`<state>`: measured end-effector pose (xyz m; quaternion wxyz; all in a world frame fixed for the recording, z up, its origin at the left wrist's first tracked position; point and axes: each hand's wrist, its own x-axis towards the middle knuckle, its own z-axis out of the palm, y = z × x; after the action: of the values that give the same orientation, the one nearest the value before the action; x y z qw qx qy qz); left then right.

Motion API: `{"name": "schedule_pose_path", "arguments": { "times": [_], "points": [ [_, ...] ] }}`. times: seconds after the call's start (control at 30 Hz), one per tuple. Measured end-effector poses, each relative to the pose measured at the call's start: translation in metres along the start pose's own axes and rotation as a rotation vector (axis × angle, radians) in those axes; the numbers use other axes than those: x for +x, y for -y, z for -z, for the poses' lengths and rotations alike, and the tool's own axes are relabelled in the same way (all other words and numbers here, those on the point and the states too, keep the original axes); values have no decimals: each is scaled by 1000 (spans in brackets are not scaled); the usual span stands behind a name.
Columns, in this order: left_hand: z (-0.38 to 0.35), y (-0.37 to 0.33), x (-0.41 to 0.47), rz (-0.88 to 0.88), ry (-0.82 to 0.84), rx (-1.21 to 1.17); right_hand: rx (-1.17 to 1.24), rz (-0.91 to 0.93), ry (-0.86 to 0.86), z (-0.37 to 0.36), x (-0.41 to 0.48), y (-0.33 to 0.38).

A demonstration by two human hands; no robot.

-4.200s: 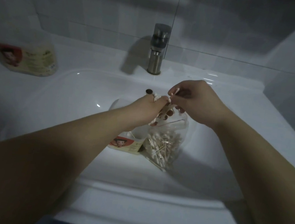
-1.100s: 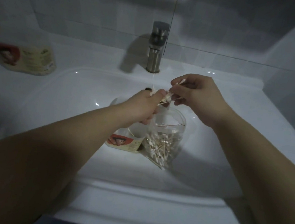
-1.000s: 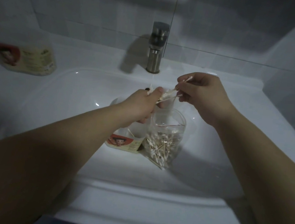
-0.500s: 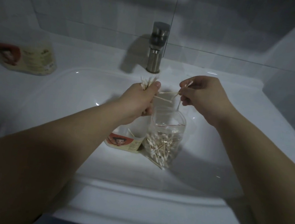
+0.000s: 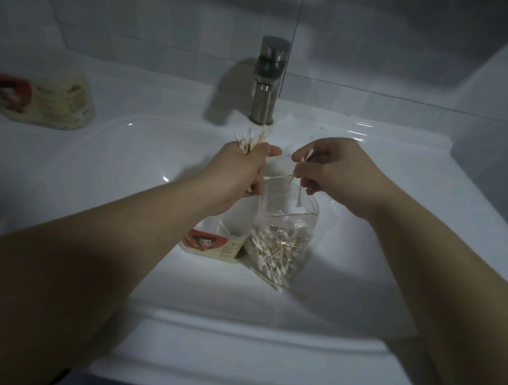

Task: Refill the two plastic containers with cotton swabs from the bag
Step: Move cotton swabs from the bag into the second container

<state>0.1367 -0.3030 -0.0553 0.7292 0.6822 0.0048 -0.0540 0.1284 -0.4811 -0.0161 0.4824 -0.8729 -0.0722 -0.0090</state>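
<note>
Head view: a bundle of cotton swabs is gripped in the clenched left hand, with the tips fanning out above the fist. A few loose swabs are pinched between the thumb and fingertips of the right hand; one hangs tip-down over the bag mouth and another lies across toward the left hand. Both hands are held over the basin of the sink, just in front of the faucet.

Below them, the clear bag stands open in the basin with a heap of swabs at its bottom. A labelled container is set just beside it, on its left, and only a few swabs can be made out inside. A second container rests on the tabletop at the far left, well apart.

The swabs are judged to be very light, with thin stiff sticks and soft tips. A loose hold would probably let them slide out, and a single stick could be snapped if bent. They are best taken as an aligned bundle, clasped around the middle of the sticks, so that they can be lowered end-first.

The bag appears to be thin, limp film that is likely to collapse, so it is better held at the rim. The container looks light and could easily be tipped on the glossy, curved basin, so its wall should be steadied while it is filled.
</note>
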Motion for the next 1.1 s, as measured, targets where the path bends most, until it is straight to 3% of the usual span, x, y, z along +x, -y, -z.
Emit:
{"name": "schedule_pose_path", "arguments": {
  "times": [0.17, 0.43, 0.57, 0.93, 1.1],
  "points": [
    [-2, 2, -4, 13, 107, 201, 130, 21, -42, -1, 1, 2],
    [-3, -1, -15, 19, 285, 304, 388, -19, -10, -7, 0, 1],
    [-4, -1, -17, 48, 293, 344, 119, 28, -84, -9, 1, -2],
    [-8, -9, -25, 129, 355, 213, 171, 93, -47, -7, -5, 5],
    [-7, -4, -20, 84, 314, 216, -58, 99, 85, -11, -3, 0]
  ]
}}
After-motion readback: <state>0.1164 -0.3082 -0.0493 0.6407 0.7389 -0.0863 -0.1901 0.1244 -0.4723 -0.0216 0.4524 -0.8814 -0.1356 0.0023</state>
